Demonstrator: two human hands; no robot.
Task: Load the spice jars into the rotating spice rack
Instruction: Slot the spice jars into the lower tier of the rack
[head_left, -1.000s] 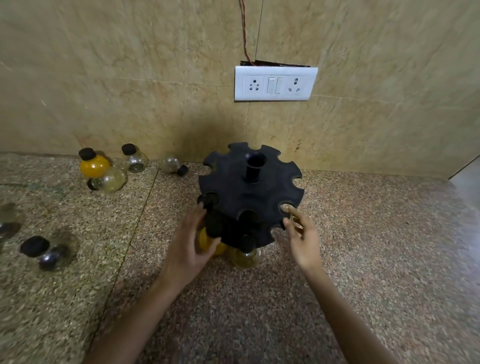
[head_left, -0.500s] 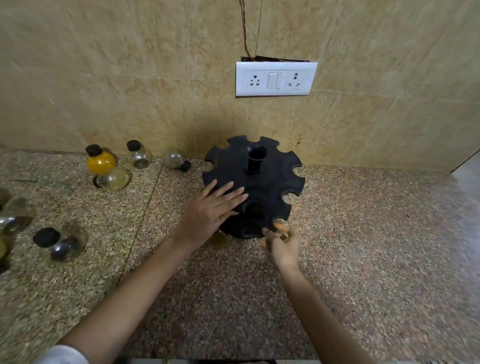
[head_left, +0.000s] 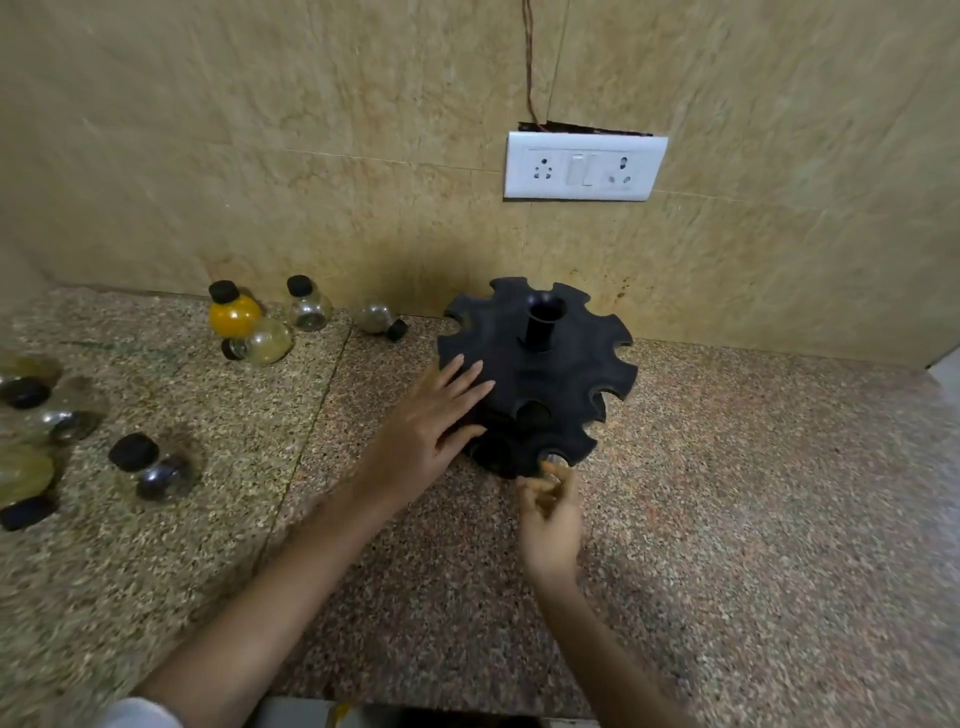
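The black rotating spice rack (head_left: 563, 374) stands on the speckled counter by the wall. Black jar caps show in two of its front slots (head_left: 532, 414), and something glassy glints in the front slot (head_left: 551, 458). My left hand (head_left: 426, 431) lies flat and open on the rack's left side. My right hand (head_left: 550, 514) is blurred, its curled fingertips at the rack's front rim. Loose jars lie to the left: an orange one (head_left: 234, 314), a clear one (head_left: 310, 310), a yellowish one on its side (head_left: 266, 340), another on its side (head_left: 377, 318) and a dark one (head_left: 156, 470).
More jars cluster at the far left edge (head_left: 31, 415). A white socket plate (head_left: 584, 166) with a wire above it sits on the tiled wall behind the rack. The counter's front edge (head_left: 415, 701) runs along the bottom.
My left hand let go of a jar at the rack's lower left and now rests flat on top. My right hand slid along the rim to the front. The view shifted left.
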